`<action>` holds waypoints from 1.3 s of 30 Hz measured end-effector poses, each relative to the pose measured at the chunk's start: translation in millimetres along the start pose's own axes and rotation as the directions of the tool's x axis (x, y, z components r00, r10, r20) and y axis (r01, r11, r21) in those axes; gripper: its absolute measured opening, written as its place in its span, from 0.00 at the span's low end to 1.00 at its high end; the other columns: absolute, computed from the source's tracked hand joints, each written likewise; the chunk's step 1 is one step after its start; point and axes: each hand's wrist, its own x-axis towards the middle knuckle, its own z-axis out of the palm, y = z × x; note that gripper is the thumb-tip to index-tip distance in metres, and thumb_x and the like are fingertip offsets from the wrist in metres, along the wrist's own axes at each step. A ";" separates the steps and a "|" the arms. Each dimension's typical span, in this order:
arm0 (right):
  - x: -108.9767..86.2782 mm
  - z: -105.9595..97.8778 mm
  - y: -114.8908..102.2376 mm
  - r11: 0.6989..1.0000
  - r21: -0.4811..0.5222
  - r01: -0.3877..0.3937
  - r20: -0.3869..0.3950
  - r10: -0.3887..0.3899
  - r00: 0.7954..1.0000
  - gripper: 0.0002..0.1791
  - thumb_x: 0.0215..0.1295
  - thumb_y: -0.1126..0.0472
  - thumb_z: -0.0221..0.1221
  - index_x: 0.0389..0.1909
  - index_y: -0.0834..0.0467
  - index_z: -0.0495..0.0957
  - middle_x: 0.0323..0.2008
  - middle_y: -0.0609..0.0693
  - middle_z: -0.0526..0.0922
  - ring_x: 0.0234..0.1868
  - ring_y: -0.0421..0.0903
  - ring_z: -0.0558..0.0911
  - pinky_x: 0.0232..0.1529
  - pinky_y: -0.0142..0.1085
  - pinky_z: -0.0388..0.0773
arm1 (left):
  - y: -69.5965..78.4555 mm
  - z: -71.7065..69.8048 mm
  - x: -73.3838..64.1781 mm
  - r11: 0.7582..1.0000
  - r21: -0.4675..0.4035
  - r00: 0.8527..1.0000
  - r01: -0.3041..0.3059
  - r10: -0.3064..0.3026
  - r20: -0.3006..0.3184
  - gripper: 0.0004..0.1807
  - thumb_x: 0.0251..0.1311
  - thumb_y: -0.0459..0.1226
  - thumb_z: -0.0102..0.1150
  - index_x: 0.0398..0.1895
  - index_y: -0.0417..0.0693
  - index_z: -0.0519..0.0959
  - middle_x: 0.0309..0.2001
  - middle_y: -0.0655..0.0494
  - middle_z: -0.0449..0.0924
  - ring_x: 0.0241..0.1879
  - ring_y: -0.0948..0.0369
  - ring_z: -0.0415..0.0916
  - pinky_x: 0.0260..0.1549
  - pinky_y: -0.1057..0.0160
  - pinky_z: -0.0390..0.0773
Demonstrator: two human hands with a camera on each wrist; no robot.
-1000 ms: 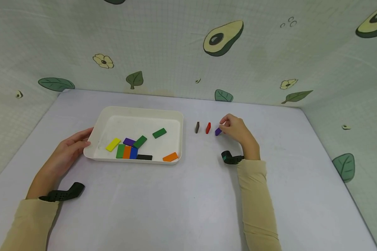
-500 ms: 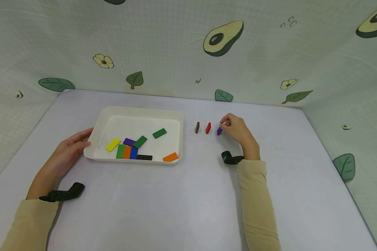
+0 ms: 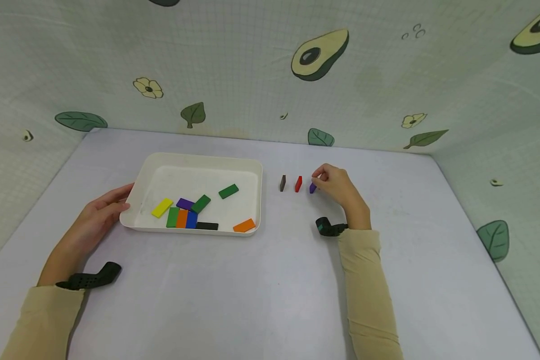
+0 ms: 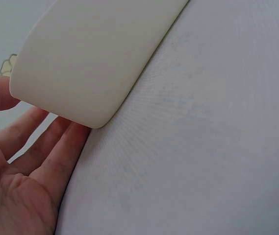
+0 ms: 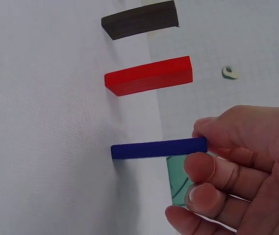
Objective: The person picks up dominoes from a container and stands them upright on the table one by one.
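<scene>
My right hand (image 3: 339, 186) pinches the upper end of a purple domino block (image 3: 312, 188) between thumb and fingers; the block stands upright on the table. In the right wrist view it looks dark blue, its lower end at the tabletop. To its left stand a red domino (image 3: 299, 184) and a dark brown domino (image 3: 282, 183), upright, spaced apart in a row. My left hand (image 3: 94, 220) holds the left end of a white tray (image 3: 193, 159). The left wrist view has the thumb at the rim and the other fingers against the end wall, their tips partly hidden.
Inside the tray lie several dominoes, among them a yellow one (image 3: 162, 207), a black one (image 3: 207, 226), an orange one (image 3: 244, 225) and a dark green one (image 3: 228, 191). A patterned cloth (image 3: 234, 65) rises behind the white table (image 3: 234, 300).
The purple domino has turned a little and shifted slightly, most recently to the left with my right hand. My left hand and the tray have stayed still.
</scene>
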 end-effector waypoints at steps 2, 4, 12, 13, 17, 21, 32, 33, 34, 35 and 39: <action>0.3 0.2 -0.3 1.000 0.003 0.004 -0.004 -0.004 1.000 0.11 0.66 0.60 0.53 0.45 0.61 0.74 0.30 0.54 0.72 0.32 0.48 0.70 0.32 0.35 0.66 | 0.1 0.1 -0.5 1.000 0.013 1.000 0.004 -0.004 -0.003 0.29 0.68 0.38 0.47 0.71 0.51 0.55 0.65 0.67 0.60 0.53 0.82 0.65 0.45 0.85 0.68; 0.5 0.4 -0.8 1.000 0.005 0.007 -0.008 -0.007 1.000 0.11 0.66 0.60 0.53 0.44 0.61 0.74 0.30 0.53 0.72 0.32 0.48 0.69 0.32 0.34 0.66 | 0.3 -0.1 -1.0 1.000 0.004 1.000 -0.002 0.002 0.004 0.29 0.68 0.37 0.46 0.71 0.52 0.55 0.65 0.67 0.59 0.53 0.82 0.65 0.45 0.85 0.68; 0.9 1.0 -1.2 1.000 0.000 0.011 -0.003 -0.011 1.000 0.12 0.66 0.59 0.53 0.46 0.61 0.74 0.29 0.53 0.71 0.31 0.48 0.69 0.31 0.35 0.65 | 2.0 0.7 -1.8 0.999 0.048 1.000 0.010 -0.010 -0.003 0.30 0.69 0.39 0.46 0.72 0.49 0.53 0.67 0.64 0.57 0.54 0.81 0.64 0.46 0.85 0.68; 1.0 1.1 -1.2 1.000 -0.002 0.012 -0.002 -0.012 1.000 0.12 0.66 0.59 0.53 0.46 0.61 0.74 0.29 0.53 0.71 0.31 0.47 0.69 0.31 0.35 0.65 | 2.1 0.9 -1.8 0.998 0.060 1.000 0.014 -0.013 -0.009 0.30 0.69 0.39 0.46 0.72 0.49 0.53 0.67 0.64 0.57 0.54 0.82 0.64 0.46 0.85 0.67; 1.2 1.0 -0.7 1.000 -0.011 0.014 0.003 -0.014 1.000 0.12 0.66 0.58 0.53 0.46 0.61 0.74 0.28 0.52 0.71 0.31 0.47 0.68 0.30 0.34 0.64 | 1.4 0.3 -1.3 0.999 0.036 1.000 0.003 -0.003 0.003 0.30 0.69 0.38 0.45 0.72 0.49 0.53 0.66 0.65 0.58 0.53 0.82 0.64 0.46 0.85 0.68; 0.3 0.5 -0.8 1.000 -0.011 0.020 -0.003 -0.020 1.000 0.12 0.66 0.58 0.53 0.45 0.61 0.74 0.28 0.53 0.71 0.30 0.47 0.68 0.30 0.35 0.64 | 0.5 -0.3 -1.0 0.999 0.038 1.000 -0.002 0.001 0.006 0.29 0.69 0.38 0.45 0.72 0.50 0.53 0.66 0.65 0.58 0.53 0.81 0.64 0.46 0.85 0.68; -1.3 -2.7 -3.1 1.000 -0.009 0.023 -0.019 -0.023 1.000 0.13 0.67 0.56 0.52 0.47 0.60 0.73 0.30 0.54 0.72 0.30 0.48 0.69 0.30 0.35 0.66 | 1.1 0.0 -0.7 0.998 0.059 1.000 0.025 -0.024 -0.018 0.30 0.68 0.39 0.46 0.72 0.49 0.53 0.68 0.62 0.56 0.53 0.81 0.64 0.46 0.85 0.68; -1.3 -3.1 -3.3 1.000 -0.008 0.025 -0.024 -0.025 0.999 0.13 0.67 0.56 0.52 0.46 0.60 0.73 0.30 0.54 0.72 0.30 0.48 0.69 0.30 0.35 0.66 | 1.0 -0.2 -0.7 0.999 0.046 1.000 0.020 -0.020 -0.014 0.30 0.68 0.39 0.46 0.72 0.49 0.53 0.68 0.62 0.56 0.53 0.81 0.64 0.46 0.85 0.68; -1.4 -3.8 -3.7 1.000 -0.009 0.029 -0.030 -0.030 0.999 0.13 0.67 0.56 0.52 0.46 0.60 0.73 0.30 0.54 0.72 0.30 0.48 0.69 0.30 0.35 0.66 | 1.1 -0.2 -0.7 0.999 0.045 1.000 0.019 -0.018 -0.014 0.30 0.68 0.39 0.46 0.72 0.49 0.53 0.67 0.63 0.56 0.53 0.81 0.64 0.46 0.85 0.68; -1.6 -4.5 -4.2 0.999 -0.010 0.032 -0.035 -0.032 0.999 0.13 0.67 0.56 0.52 0.46 0.60 0.73 0.30 0.53 0.72 0.30 0.48 0.69 0.30 0.35 0.66 | 1.1 -0.2 -0.6 0.999 0.044 1.000 0.017 -0.017 -0.013 0.30 0.68 0.39 0.46 0.72 0.49 0.53 0.67 0.63 0.57 0.53 0.81 0.64 0.46 0.85 0.68; -3.7 -7.3 -9.2 0.999 -0.005 0.037 -0.058 -0.037 0.998 0.13 0.68 0.57 0.51 0.47 0.60 0.73 0.31 0.54 0.72 0.32 0.49 0.70 0.32 0.36 0.67 | 1.2 -0.3 -0.4 0.999 0.038 1.000 0.008 -0.007 -0.006 0.30 0.68 0.38 0.46 0.72 0.48 0.53 0.66 0.64 0.58 0.53 0.81 0.64 0.46 0.85 0.68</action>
